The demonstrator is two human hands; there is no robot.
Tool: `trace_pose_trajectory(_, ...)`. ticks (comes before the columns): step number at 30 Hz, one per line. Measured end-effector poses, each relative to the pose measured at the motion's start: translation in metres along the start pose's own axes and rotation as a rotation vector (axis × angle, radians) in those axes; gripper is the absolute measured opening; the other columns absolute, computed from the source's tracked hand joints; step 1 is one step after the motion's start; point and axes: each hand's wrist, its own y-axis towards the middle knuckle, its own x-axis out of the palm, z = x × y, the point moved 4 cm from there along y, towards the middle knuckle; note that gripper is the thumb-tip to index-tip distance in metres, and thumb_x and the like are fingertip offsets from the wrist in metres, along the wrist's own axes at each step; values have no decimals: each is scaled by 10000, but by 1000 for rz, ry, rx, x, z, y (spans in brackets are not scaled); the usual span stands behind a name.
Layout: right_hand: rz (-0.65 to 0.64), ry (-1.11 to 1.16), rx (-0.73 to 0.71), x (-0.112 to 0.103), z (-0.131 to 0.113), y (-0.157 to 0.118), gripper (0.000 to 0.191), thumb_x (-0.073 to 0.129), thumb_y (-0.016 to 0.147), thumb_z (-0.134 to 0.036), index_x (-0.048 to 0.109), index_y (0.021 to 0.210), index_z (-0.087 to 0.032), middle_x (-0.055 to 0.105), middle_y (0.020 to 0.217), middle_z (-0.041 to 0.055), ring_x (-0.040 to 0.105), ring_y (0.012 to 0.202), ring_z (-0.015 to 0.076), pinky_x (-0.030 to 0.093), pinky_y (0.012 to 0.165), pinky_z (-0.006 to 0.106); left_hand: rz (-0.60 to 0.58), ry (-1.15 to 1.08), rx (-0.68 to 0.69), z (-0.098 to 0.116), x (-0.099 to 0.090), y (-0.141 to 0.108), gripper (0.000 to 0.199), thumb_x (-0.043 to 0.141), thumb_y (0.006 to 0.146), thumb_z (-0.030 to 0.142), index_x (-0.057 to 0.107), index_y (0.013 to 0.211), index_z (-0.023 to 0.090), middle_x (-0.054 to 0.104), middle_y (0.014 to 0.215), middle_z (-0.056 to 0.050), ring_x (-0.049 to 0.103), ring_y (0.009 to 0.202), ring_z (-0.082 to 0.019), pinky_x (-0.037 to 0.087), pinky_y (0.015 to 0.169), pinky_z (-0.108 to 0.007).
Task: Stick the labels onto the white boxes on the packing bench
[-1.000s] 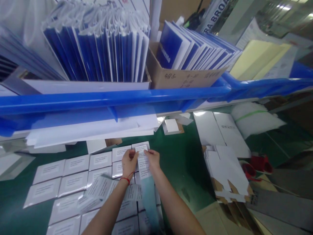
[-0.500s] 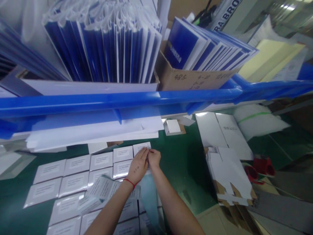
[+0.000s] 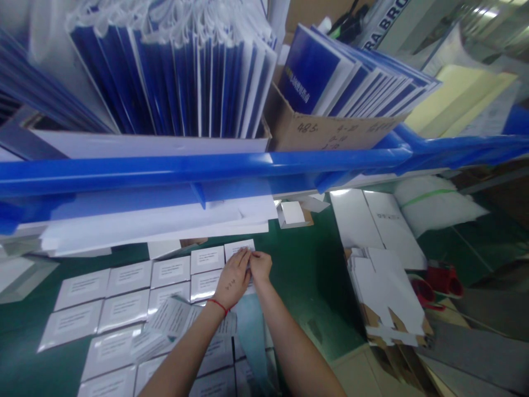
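— Green matting (image 3: pixel 306 275) covers the bench, right? What sits above it?

— Yes. Over it runs a blue shelf rail (image 3: pixel 206 165), with a long row of blue-and-white booklets (image 3: pixel 177 71) standing upright on the shelf and a cardboard box (image 3: pixel 322 132) of more booklets leaning to the right of them. White sheets (image 3: pixel 144 223) stick out from under the rail.

— And the hands?

— Both are out in front, close together, touching at the fingers. The left hand (image 3: pixel 233 278) lies flat, palm down, fingers stretched forward and pressing on a small white packet (image 3: pixel 238 248) at the far right end of the back row. A red string circles that wrist. The right hand (image 3: pixel 261 266) is curled just beside it, fingertips pinched at the packet's right edge; what exactly it grips I cannot tell.

— Where is that packet among the others?

— It closes the far row of white labelled packets (image 3: pixel 124 292), which lie in rows across the mat to the left and towards the person. A loose printed slip (image 3: pixel 171 317) lies askew on top of them near the left forearm.

— Anything on the right?

— Flat white cartons (image 3: pixel 384 292) stacked well apart from the hands, a red object (image 3: pixel 444 278) beyond them, and a white wrapped bundle (image 3: pixel 433 201) with a green band near the shelf.
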Motion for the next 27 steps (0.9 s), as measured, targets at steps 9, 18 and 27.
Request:
trace_pose_trajectory(9,8,-21,0,-4,-5,-1,208,612,754,-208,703,567,-215,654,610,38,645,634,269,432,541,279,-74,8,11,-2,1,10,710,544,752,112,370,1438,49,396,1482,-187,347,1390,-283,336,1173,-475)
trace_pose_trajectory(18,-45,52,65,-1,6,7,121,783,684,-228,710,592,-198,650,610,32,652,652,282,463,578,288,-18,159,-60,-19,-14,-8,669,582,903,407,383,1424,38,430,1453,-219,400,1356,-328,349,1136,-526)
trace_pose_trajectory(27,-399,302,129,-7,31,-30,384,863,578,-478,754,720,-139,660,666,64,652,648,316,516,538,317,61,5,-146,-34,-20,-18,549,313,1011,406,427,1405,42,458,1432,-214,400,1363,-309,349,1130,-552)
